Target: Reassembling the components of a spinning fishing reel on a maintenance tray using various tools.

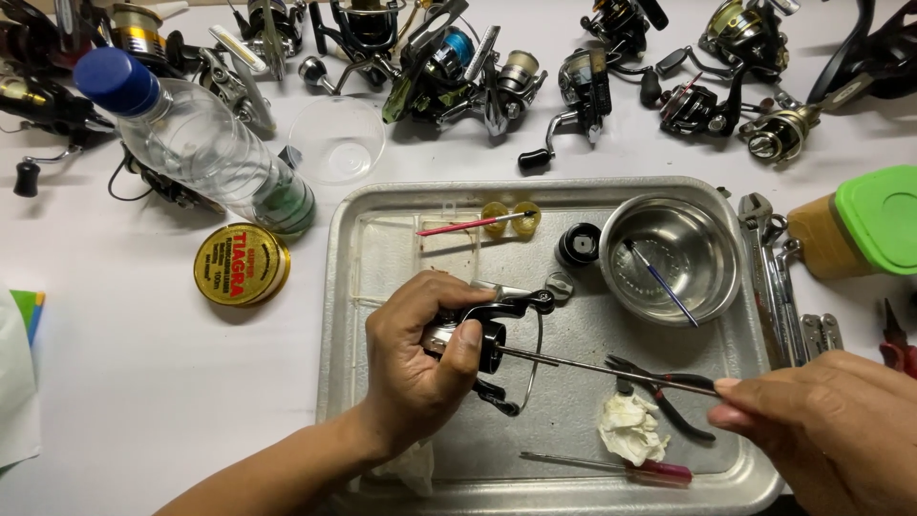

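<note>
The left hand (pixel 420 358) is closed around a small spinning reel body (pixel 478 330), black and silver, and holds it above the metal tray (pixel 382 287), near the middle of the tray. The thumb presses on the side of the reel. A thin metal shaft (pixel 611 368) comes out of the reel to the right, and the right hand (pixel 821 420) pinches the far end of this shaft between the thumb and the fingertips.

Under the shaft, on the tray, lie black-handled pliers (pixel 669 397), and just beside them a crumpled white tissue (pixel 632 428). Near the front edge of the tray lies a screwdriver with a red handle (pixel 621 466). At the back right of the tray stands a steel bowl (pixel 673 256) with a thin blue brush (pixel 661 282) inside. Left of the bowl there is a black round part (pixel 579 244), then two yellow rings (pixel 511 218) and a small brush with a pink handle (pixel 468 225).

Left of the tray, on the white table (pixel 143 382), are a round golden tin (pixel 241 264) and a clear plastic bottle with a blue cap (pixel 191 139), lying on its side. Many fishing reels (pixel 458 67) stand along the far edge of the table. At the right are wrenches (pixel 769 277) and a container with a green lid (pixel 874 220).
</note>
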